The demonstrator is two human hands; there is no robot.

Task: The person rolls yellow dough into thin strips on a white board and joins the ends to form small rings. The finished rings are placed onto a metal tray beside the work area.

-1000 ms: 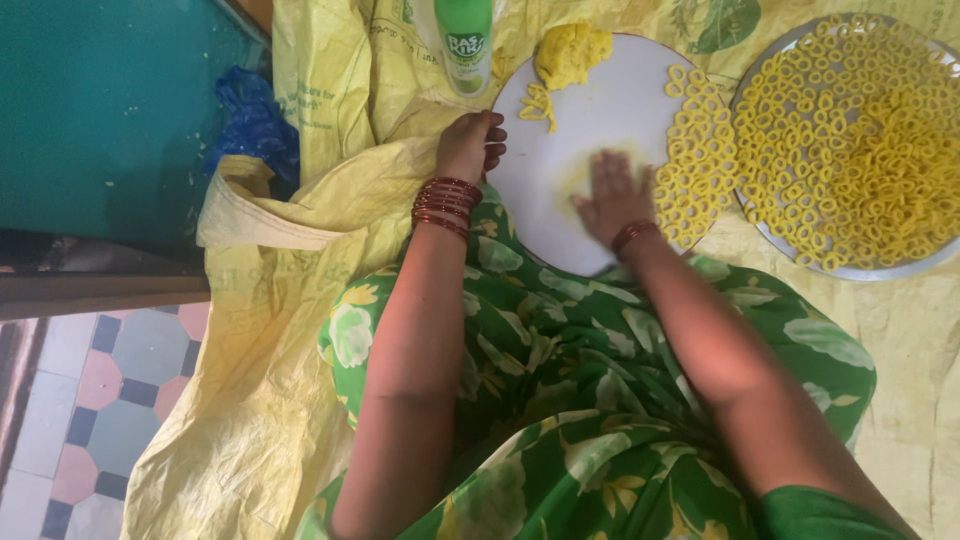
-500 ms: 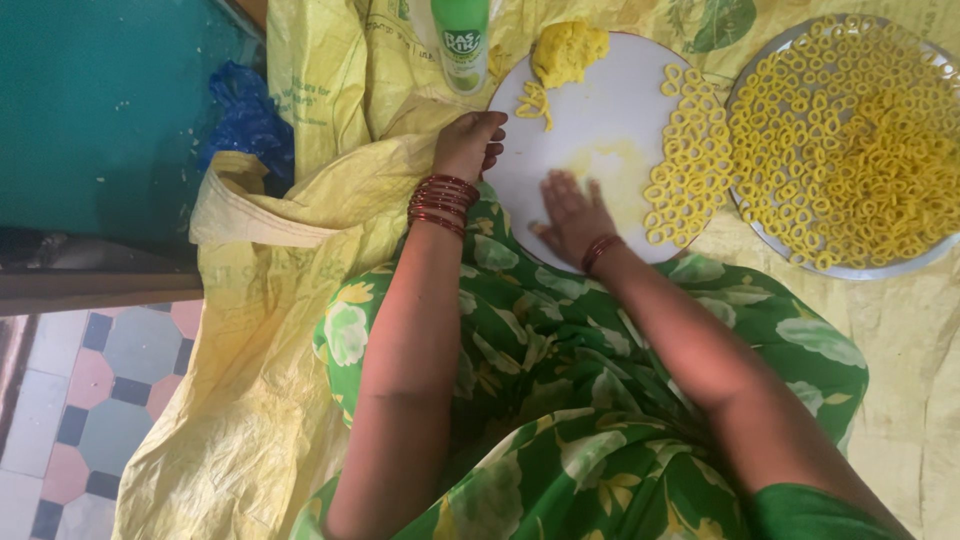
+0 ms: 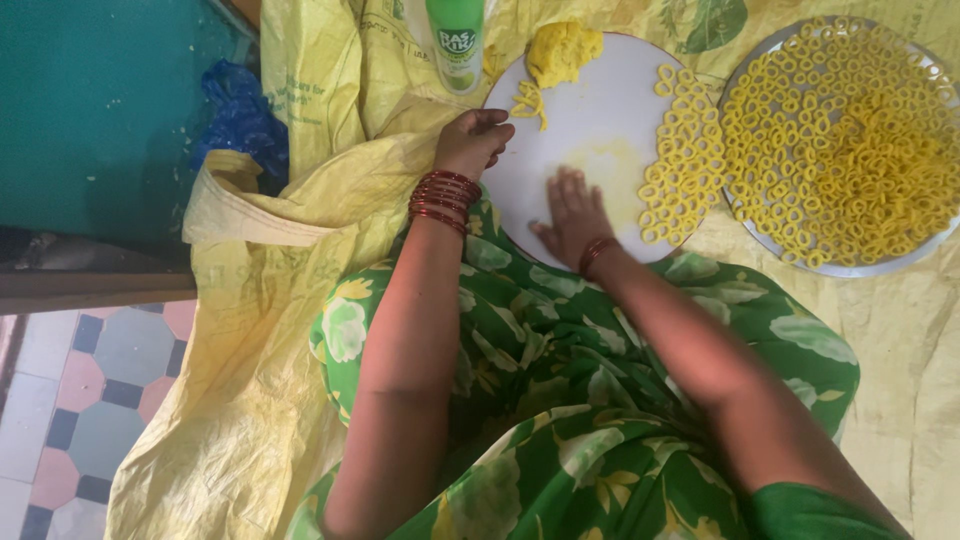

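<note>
A round white board (image 3: 600,100) lies in front of me on a yellow plastic sheet. My left hand (image 3: 472,140) grips its left rim, fingers curled over the edge. My right hand (image 3: 572,215) lies flat on the board's near part, palm down, fingers spread. Whether dough is under the palm is hidden. A lump of yellow dough (image 3: 562,50) sits at the board's far edge, with short dough strips (image 3: 527,100) beside it. Several small dough rings (image 3: 680,160) are lined up on the board's right side.
A large metal plate (image 3: 905,258) heaped with yellow dough rings stands at the right. A green bottle (image 3: 455,40) stands beyond the board. The yellow plastic sheet (image 3: 270,330) covers the floor; a blue bag (image 3: 240,115) lies at the left. Tiled floor (image 3: 80,400) shows lower left.
My right hand has slid back toward me and to the left across the board, palm still down. The left hand has stayed on the rim.
</note>
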